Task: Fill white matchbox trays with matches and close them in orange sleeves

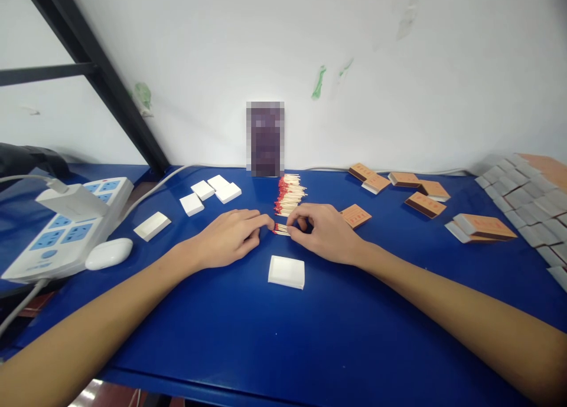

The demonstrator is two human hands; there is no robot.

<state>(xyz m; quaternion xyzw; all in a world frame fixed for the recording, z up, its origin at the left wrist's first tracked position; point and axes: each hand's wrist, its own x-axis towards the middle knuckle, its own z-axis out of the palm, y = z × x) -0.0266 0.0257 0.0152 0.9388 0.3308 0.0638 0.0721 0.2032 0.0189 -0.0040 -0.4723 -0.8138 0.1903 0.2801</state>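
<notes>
White, scuffed wall with patches of green rises behind a glossy blue worktop, where a person works bare-handed over a small bundle of red-headed wooden matches. The bundle lies flat between the two hands, just in front of a larger heap of red-tipped wooden matches. At the red heads, the left hand rests palm down, forefinger stretched out, its grip loose and holding nothing visible. At the pale stick ends, the right hand curves thumb and forefinger toward each other, the grip nearly closed; whether it pinches the sticks cannot be told. A shallow white rectangular tray sits nearer the person, apart from both hands. Several small white rectangular boxes are scattered to the left, beyond a rounded white plastic case and a white power strip with blue sockets. On the right, an orange printed cardboard matchbox sleeve lies beside the right hand, with more orange cardboard sleeves farther out, near rows of grey-white stacked small boxes. A pixelated dark rectangle stands upright near the wall.
</notes>
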